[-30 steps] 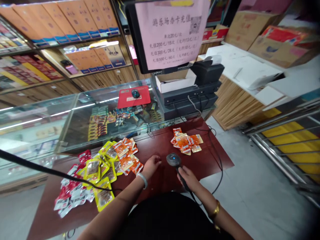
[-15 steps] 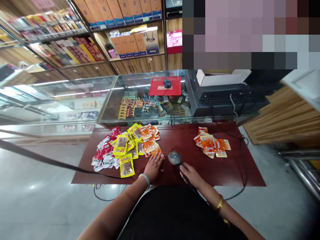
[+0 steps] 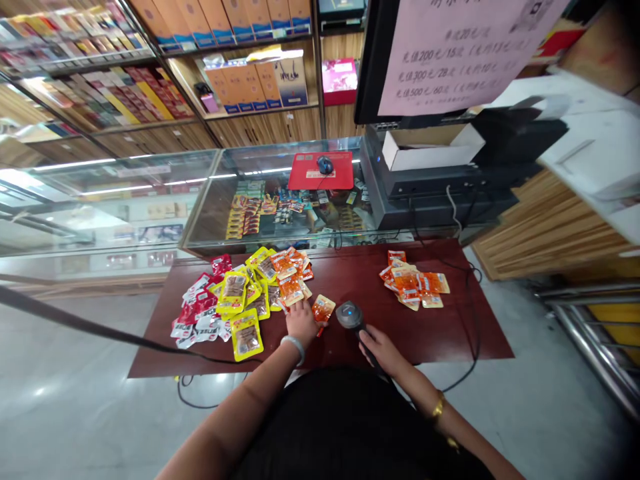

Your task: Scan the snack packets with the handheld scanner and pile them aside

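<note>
Two long glass display counters (image 3: 120,200) run across the back of the scene, with shelves of boxed goods (image 3: 235,20) behind them and a dark monitor with a pink notice (image 3: 460,47) hanging over it at the upper right. Below the monitor sits a black register unit (image 3: 440,193) with an open white box (image 3: 430,147) on top, and on the glass beside it lies a red mouse pad (image 3: 320,173) carrying a dark mouse (image 3: 325,164).

In front of the counters stands a dark red table (image 3: 450,333). On its left half lies a large spread of snack packets (image 3: 235,300) (red-and-white ones at the far left, yellow in the middle, orange toward the centre), overlapping one another. On the right half, well apart from that spread, is a smaller heap of orange packets (image 3: 413,288). A black cable (image 3: 473,313) loops round the table's right end.

The left hand (image 3: 301,321), with a pale bangle at the wrist, holds a single orange packet (image 3: 323,309) at its near edge, fingers pinched on it, just right of the big spread and just left of the scanner's head. The right hand (image 3: 379,348), a gold bracelet on its wrist, is closed round the handle of a black barcode scanner (image 3: 350,315), whose rounded head shows a small blue light and points toward the packet, close to it but not clearly touching.
</note>
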### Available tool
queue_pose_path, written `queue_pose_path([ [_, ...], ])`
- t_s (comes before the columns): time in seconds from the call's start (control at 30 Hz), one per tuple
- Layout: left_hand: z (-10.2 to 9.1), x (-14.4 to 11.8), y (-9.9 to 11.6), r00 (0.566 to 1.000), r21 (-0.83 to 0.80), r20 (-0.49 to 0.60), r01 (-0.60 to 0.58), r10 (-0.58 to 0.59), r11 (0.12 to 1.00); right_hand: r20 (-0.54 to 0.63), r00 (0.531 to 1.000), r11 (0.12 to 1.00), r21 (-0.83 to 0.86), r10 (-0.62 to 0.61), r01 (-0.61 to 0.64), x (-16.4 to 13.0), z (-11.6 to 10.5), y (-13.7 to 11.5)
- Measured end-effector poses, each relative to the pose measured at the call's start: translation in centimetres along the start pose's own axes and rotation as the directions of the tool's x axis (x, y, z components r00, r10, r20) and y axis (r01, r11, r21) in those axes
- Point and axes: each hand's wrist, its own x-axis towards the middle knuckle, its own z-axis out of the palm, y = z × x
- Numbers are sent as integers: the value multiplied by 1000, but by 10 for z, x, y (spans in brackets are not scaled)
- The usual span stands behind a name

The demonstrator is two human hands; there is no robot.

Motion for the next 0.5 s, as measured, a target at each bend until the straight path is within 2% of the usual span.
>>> queue_pose_path([
  [0.13, 6, -2, 8, 998, 1, 57, -24, 24, 1000, -25, 1000, 999, 34, -6, 7, -4, -5, 7],
  [0.23, 9, 3, 11, 979, -143, 197, -28, 57, 989, -44, 999, 999, 47, -26, 28, -7, -11, 10],
  [0.3, 11, 9, 17, 962, -282, 242, -57, 129, 958, -57, 998, 998, 43, -39, 41, -10, -15, 8],
  [0.4, 14, 18, 37, 958, -465, 175, -125, 229, 876, -85, 995, 995, 72, -59, 66, -15, -21, 0],
  [0.5, 15, 25, 60, 948, -545, 124, -181, 292, 818, -95, 993, 985, 146, -75, 89, -19, -29, -10],
])
